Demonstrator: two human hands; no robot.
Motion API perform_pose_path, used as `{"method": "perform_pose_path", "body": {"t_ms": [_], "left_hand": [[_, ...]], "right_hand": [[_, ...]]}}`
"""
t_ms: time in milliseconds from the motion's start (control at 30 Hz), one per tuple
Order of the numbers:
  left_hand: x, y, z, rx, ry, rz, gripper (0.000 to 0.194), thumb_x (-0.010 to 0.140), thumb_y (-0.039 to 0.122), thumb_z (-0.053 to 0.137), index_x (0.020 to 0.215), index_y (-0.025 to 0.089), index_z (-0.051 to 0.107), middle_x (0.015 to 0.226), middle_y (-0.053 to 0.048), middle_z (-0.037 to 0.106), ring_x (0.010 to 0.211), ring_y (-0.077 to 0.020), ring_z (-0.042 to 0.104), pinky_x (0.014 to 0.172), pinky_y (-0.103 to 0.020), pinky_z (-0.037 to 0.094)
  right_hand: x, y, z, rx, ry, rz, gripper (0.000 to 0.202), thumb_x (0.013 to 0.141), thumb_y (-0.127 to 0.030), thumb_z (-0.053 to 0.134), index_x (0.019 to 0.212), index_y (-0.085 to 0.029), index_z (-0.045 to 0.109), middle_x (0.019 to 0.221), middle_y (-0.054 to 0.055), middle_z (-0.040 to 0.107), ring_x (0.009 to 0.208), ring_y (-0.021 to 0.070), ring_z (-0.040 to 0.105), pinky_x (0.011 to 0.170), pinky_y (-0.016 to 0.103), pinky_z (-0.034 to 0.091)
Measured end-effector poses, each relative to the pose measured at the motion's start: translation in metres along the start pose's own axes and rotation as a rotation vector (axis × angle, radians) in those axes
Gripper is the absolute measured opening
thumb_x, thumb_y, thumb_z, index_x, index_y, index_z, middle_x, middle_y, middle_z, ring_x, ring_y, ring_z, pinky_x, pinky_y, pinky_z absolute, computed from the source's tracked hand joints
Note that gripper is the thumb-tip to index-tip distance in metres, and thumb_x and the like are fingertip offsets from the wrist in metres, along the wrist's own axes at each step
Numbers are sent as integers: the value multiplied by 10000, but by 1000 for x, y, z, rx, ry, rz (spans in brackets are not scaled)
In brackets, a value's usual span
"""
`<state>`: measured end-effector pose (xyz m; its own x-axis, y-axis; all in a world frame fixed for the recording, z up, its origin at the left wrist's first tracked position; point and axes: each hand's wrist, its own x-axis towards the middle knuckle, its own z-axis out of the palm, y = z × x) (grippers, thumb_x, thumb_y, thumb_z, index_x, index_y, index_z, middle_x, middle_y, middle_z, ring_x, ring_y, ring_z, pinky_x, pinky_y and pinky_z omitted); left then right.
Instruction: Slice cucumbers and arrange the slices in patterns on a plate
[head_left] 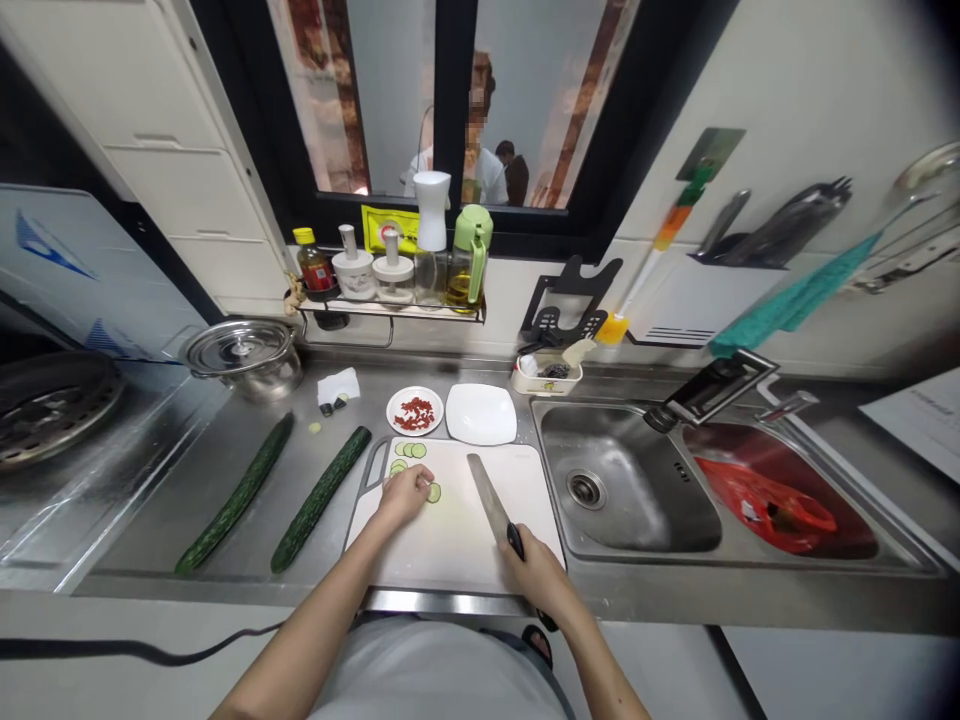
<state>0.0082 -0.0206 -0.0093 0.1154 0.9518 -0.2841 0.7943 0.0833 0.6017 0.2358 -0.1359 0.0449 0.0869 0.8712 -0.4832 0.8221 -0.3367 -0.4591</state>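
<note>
Over the left part of a white cutting board (450, 555), my left hand (406, 495) has its fingers bent together at a cucumber slice (433, 492). More slices (410, 450) lie near the board's upper left corner, some partly hidden by that hand. My right hand (536, 570) is wrapped round the black handle of a knife (489, 495), whose blade points up and left across the board. Left of the board lie two long cucumbers, one nearer (321, 498) and one farther (238, 495). Behind the board are a plate of red pieces (415, 411) and a white square plate (481, 413).
A double sink (626, 480) is at the right, with a red bag (765, 505) in its far basin. At the back left stands a lidded steel pot (247, 355). Bottles and jars fill a wall rack (390, 308). A small holder (548, 376) stands behind the sink.
</note>
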Motion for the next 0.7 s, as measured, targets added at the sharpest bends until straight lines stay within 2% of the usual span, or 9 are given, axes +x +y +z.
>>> {"method": "perform_pose_path", "body": {"t_ms": [133,300,533,700], "left_hand": [[-5,2,0,71,-10,29,222,786,189,549,968,246,662,927,-12,699,911,-181,607,805,-283,383],[-6,-2,3,173,91,86,237,803,178,554,1009,246,650,934,-30,681,982,-206,571,882,-338,346],[-5,-7,3,218,89,36,192,828,249,578,1003,254,656,1013,-47,655,1065,-231,524,916,-363,329],[-3,-5,1,208,86,13,181,815,254,595,983,262,662,1009,-38,661,1055,-234,520,904,-370,331]], "right_hand": [[-6,-6,-1,-129,22,27,331,935,-373,377,1169,-183,513,1061,106,677,987,213,625,738,260,392],[-10,-9,2,-345,51,68,379,969,-421,290,1140,-180,528,977,134,693,953,241,643,710,284,387],[-27,1,6,-329,57,-112,347,974,-423,282,1049,-208,544,860,77,701,872,209,656,644,249,348],[-37,2,7,-345,24,-163,317,974,-396,297,996,-206,550,807,61,694,832,196,654,614,244,319]]}}
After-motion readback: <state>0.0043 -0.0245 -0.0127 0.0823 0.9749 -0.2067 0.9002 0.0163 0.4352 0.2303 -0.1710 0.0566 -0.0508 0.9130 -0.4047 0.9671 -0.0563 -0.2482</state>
